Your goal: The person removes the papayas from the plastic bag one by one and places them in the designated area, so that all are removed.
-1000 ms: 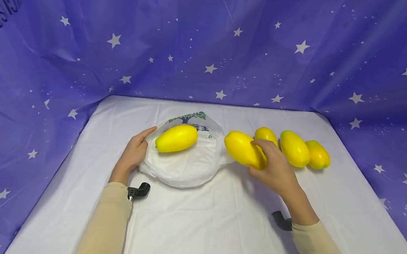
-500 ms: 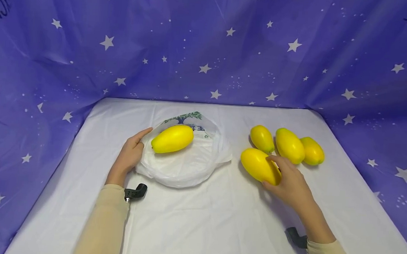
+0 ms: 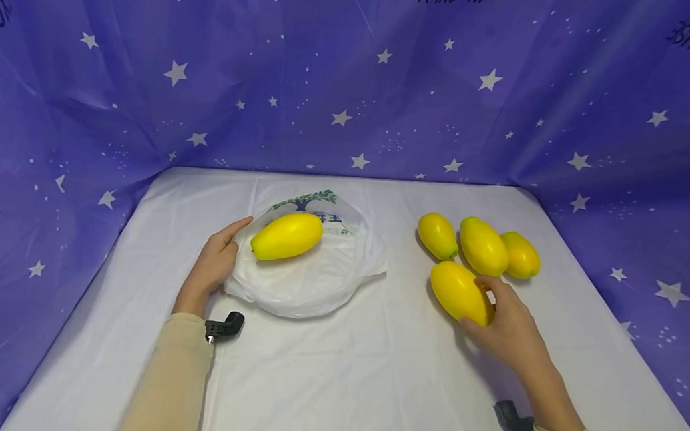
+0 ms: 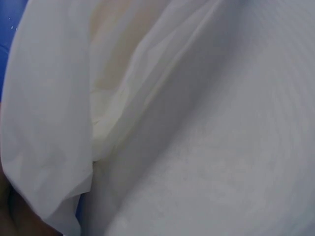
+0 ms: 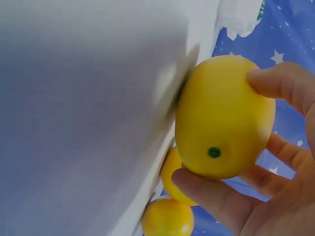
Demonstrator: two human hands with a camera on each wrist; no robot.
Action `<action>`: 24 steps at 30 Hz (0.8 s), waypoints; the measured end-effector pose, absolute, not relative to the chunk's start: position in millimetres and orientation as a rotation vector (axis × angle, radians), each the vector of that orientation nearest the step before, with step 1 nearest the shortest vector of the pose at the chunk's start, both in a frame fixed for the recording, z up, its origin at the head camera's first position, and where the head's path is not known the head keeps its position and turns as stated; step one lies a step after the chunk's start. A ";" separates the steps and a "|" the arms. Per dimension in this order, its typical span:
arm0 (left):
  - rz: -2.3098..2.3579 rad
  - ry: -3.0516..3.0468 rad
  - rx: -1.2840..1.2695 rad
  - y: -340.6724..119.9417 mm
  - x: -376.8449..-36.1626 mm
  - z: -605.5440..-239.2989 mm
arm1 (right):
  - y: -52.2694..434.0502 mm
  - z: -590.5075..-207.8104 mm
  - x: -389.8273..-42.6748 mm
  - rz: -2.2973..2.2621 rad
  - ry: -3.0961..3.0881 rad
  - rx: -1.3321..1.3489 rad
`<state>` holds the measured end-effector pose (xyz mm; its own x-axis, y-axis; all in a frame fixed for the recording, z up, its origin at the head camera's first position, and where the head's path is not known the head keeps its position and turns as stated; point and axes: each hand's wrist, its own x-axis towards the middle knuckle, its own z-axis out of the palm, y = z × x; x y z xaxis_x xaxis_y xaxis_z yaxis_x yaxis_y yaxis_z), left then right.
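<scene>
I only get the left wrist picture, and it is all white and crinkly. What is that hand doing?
Observer: The left hand rests against the edge of a white plastic bag spread on the table.
Visitor: Is anything on the bag?
Observer: Yes, one yellow mango lies on top of it, just beyond the fingertips.
Visitor: And the other hand?
Observer: The right hand holds another mango, thumb on one side and fingers under the other.
Visitor: Any more fruit about?
Observer: Three more mangoes lie side by side behind the right hand.
</scene>
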<state>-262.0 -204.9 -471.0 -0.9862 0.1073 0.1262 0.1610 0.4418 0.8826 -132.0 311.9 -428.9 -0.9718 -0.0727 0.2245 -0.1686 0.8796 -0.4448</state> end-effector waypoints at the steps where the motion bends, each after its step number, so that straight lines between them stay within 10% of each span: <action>1: -1.610 -2.623 -0.242 -206.0 -261.8 -471.5 | 310.9 -428.6 -132.6 0.699 -2.859 0.181; 24: -1.650 -2.622 -0.212 -209.6 -263.9 -469.2 | 237.2 -390.7 -166.1 0.667 -2.659 0.339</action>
<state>-263.9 -209.6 -469.2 -0.9900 0.0960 0.1029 0.1343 0.4262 0.8946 -166.1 237.2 -390.7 -0.9001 -0.1382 0.4131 -0.3169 0.8584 -0.4033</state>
